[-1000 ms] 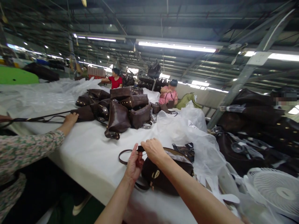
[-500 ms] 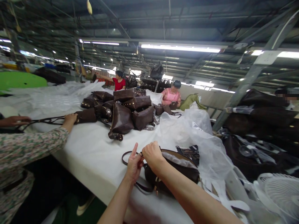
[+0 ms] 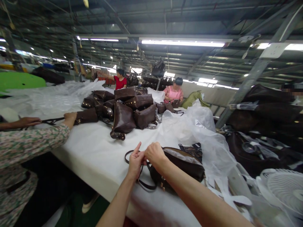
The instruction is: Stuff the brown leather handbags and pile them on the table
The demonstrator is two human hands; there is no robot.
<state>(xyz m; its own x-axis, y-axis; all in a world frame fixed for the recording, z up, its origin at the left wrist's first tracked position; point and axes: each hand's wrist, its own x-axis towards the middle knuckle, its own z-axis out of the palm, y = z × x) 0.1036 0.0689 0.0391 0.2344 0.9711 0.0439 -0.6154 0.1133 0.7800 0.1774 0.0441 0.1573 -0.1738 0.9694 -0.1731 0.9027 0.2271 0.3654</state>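
A dark brown handbag (image 3: 184,162) lies at the table's near edge, its top open on a pale lining or stuffing. Its thin strap (image 3: 148,186) loops out to the left. My left hand (image 3: 136,162) is closed on the strap near the bag's left end, index finger pointing up. Close against it, my right hand (image 3: 155,154) is also closed, pinching the same bit of strap; the exact spot between the fingertips is hidden. Black printed cards or tags (image 3: 191,149) lie just behind the bag.
Several brown handbags (image 3: 124,118) are heaped mid-table. Clear plastic bags (image 3: 203,126) lie on the right, near a white fan (image 3: 284,189). At left, a co-worker's patterned sleeve (image 3: 35,138) reaches over the table, hands on a bag's strap. Two people stand beyond.
My hands stay together on the strap, and the handbag has shifted slightly right. The co-worker's far hand at left has moved right along the other strap.
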